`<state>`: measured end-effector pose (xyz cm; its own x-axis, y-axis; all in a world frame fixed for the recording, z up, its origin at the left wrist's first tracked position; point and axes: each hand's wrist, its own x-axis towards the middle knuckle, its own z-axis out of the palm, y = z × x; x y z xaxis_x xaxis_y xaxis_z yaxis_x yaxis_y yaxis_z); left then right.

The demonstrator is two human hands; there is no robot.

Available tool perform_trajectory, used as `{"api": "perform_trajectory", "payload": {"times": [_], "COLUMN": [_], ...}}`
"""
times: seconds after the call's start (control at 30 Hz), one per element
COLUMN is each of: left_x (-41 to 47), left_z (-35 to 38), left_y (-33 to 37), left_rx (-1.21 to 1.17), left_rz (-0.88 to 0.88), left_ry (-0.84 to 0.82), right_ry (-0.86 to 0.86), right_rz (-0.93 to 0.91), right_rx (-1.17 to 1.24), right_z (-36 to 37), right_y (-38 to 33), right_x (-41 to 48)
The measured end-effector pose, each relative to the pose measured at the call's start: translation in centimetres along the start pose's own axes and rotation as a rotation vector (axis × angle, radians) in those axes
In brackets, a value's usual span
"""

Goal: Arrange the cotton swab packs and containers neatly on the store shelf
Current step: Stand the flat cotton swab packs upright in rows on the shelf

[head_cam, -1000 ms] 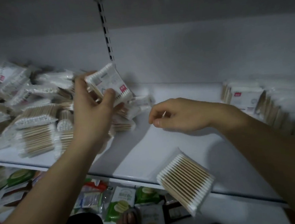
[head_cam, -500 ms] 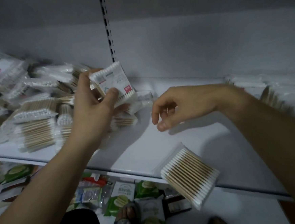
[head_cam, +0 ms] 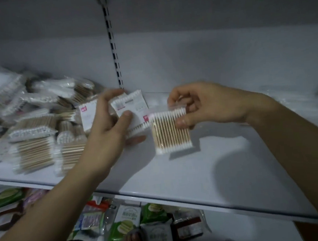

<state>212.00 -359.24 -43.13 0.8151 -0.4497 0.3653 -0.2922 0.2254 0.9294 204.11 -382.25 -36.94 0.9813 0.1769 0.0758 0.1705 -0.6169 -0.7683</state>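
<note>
My left hand (head_cam: 105,132) grips a flat, square labelled swab pack (head_cam: 130,111), thumb curled over its white paper face. My right hand (head_cam: 206,105) pinches a clear, crinkly pack of wooden-stick swabs (head_cam: 170,131) by its top edge, above the smooth white shelf (head_cam: 206,173) and just beside the first pack. A loose heap of similar packs (head_cam: 31,134) lies at the shelf's left. Glossy green packets (head_cam: 122,224) sit below.

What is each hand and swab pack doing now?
Left hand: gripping a pack
White-labelled square swab pack: held by left hand
Right hand: pinching a pack
Clear wooden-stick swab pack: hanging from right hand
Heap of clear swab packs: jumbled on white metal shelf
</note>
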Motion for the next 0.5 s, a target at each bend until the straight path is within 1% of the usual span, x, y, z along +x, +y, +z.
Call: {"api": "perform_trajectory", "payload": {"times": [0.07,0.13,0.2,0.23,0.27,0.3,0.33,0.37,0.43,0.47,0.5], "left_x": [0.0,0.1,0.0,0.1,0.4,0.6,0.7,0.8,0.9,0.8,0.9], "left_z": [0.2,0.5,0.7,0.5,0.1,-0.4,-0.8,-1.3,-1.7,-1.7,-1.7], "left_y": [0.1,0.3,0.7,0.7,0.8,0.9,0.9,0.8,0.8,0.8,0.7], "left_rx": [-0.076,-0.045,0.042,0.055,0.033,-0.001,-0.012,0.002,0.000,-0.015,-0.020], "left_rz": [-0.053,-0.021,0.071,0.109,0.129,0.133,0.132,0.139,0.141,0.138,0.138], "left_ry": [-0.044,-0.076,-0.019,0.038,0.105,0.161,0.206,0.243,0.274,0.275,0.272], "right_ry": [0.204,0.291,0.341,0.392,0.471,0.546,0.579,0.550,0.347,0.295,0.296], "right_rz": [-0.073,-0.125,-0.124,-0.098,-0.072,-0.049,-0.027,0.000,0.065,0.091,0.100], "right_rx": [0.022,0.035,0.187,0.293,0.340,0.293,0.155,0.027,-0.134,-0.231,-0.344], "right_z": [0.5,1.5,2.1,2.1,2.1,2.3,2.4,3.0,5.1,6.0,6.5], "right_y": [-0.7,-1.6,-2.1,-2.1,-1.6,-0.8,0.5,1.9,4.6,5.6,6.5], "right_x": [1.4,3.1,4.8,5.9,7.0,8.2,9.3,10.1,10.8,11.0,11.4]}}
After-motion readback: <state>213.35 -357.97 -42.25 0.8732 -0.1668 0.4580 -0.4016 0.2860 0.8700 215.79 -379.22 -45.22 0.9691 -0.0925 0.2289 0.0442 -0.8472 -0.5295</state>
